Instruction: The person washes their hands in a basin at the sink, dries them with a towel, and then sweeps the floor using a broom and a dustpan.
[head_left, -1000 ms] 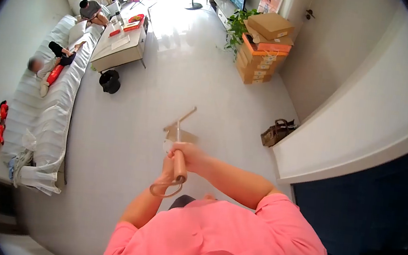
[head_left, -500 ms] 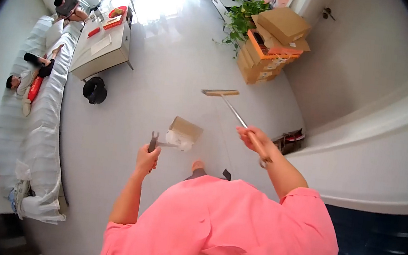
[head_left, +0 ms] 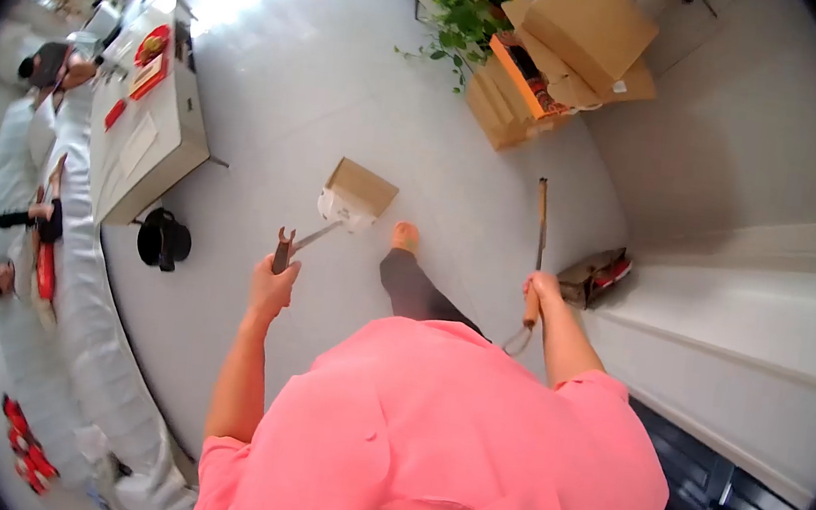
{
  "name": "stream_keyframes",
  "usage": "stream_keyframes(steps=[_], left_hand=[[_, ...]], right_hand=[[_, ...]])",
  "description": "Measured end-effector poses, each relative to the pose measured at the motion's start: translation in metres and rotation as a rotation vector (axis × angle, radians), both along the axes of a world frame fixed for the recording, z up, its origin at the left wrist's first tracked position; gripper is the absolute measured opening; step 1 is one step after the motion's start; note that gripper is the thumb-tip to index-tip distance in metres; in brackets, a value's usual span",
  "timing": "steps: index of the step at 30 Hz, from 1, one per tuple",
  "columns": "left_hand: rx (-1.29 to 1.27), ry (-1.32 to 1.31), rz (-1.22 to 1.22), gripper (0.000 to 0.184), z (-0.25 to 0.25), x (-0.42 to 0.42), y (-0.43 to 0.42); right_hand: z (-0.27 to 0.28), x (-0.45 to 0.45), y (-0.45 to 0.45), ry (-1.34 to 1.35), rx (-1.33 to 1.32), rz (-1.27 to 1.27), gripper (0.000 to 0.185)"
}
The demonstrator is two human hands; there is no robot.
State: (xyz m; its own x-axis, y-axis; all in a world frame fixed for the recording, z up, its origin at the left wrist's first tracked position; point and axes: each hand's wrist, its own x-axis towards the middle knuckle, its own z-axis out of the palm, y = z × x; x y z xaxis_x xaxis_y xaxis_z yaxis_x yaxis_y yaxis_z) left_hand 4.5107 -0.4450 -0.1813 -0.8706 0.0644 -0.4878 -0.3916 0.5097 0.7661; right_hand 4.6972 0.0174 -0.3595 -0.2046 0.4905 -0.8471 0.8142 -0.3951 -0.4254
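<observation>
My left hand (head_left: 271, 288) is closed around the dark grip of a long-handled dustpan (head_left: 362, 187), whose tan and white pan is low over the floor ahead. Whether the pan touches the floor I cannot tell. On the other side, my right hand (head_left: 544, 288) grips the wooden handle of a broom (head_left: 541, 220). Its narrow head points away from me, seen nearly edge-on, and a loop hangs from the handle's near end. My bare foot (head_left: 406, 237) is on the floor just right of the pan.
Stacked cardboard boxes (head_left: 584, 38) and a leafy plant (head_left: 476, 11) stand ahead right. A brown bag (head_left: 595, 276) sits by the right wall. Left are a black bin (head_left: 164, 239), a low table (head_left: 164, 147) and a covered sofa (head_left: 89, 319) with people on it.
The view has turned and moved forward; boxes and bag look nearer. The broom has swung right, its head now edge-on. The dustpan stays in my left hand, and my foot has stepped forward.
</observation>
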Motion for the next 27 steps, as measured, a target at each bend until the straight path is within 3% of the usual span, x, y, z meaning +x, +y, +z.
stream_keyframes(steps=[4,7,9,15,17,18,21,23,25,27], left_hand=[[-0.099,0.0,-0.171,0.022,0.021,-0.126,0.026],[-0.147,-0.052,-0.283,0.02,0.04,-0.206,0.045],[-0.225,-0.084,-0.356,0.02,0.035,-0.257,0.052],[-0.339,-0.085,-0.598,0.021,0.003,-0.411,0.08],[-0.347,-0.082,-0.701,0.021,-0.006,-0.46,0.09],[-0.342,-0.073,-0.751,0.021,-0.003,-0.479,0.099],[-0.433,-0.126,-0.863,0.021,-0.02,-0.539,0.103],[-0.445,-0.121,-0.951,0.022,-0.024,-0.566,0.098],[-0.475,-0.076,-1.049,0.024,-0.028,-0.594,0.095],[-0.522,-0.007,-1.151,0.024,-0.035,-0.617,0.089]], right_hand=[[0.02,-0.077,-0.001,-0.032,-0.005,-0.294,0.012],[0.059,-0.116,0.001,0.061,-0.06,-0.469,0.015],[0.057,-0.128,0.004,0.131,-0.111,-0.699,0.014],[-0.026,-0.141,-0.005,0.034,-0.049,-1.182,0.019],[-0.07,-0.136,-0.012,0.095,-0.136,-1.153,0.006],[-0.085,-0.137,-0.021,0.126,-0.183,-1.139,0.012],[-0.044,-0.216,-0.087,0.389,0.012,-0.768,0.01],[-0.062,-0.269,-0.109,0.078,-0.146,-0.699,0.007],[-0.069,-0.311,-0.139,0.048,-0.095,-0.496,0.021],[-0.035,-0.364,-0.164,0.056,-0.128,-0.412,0.04]])
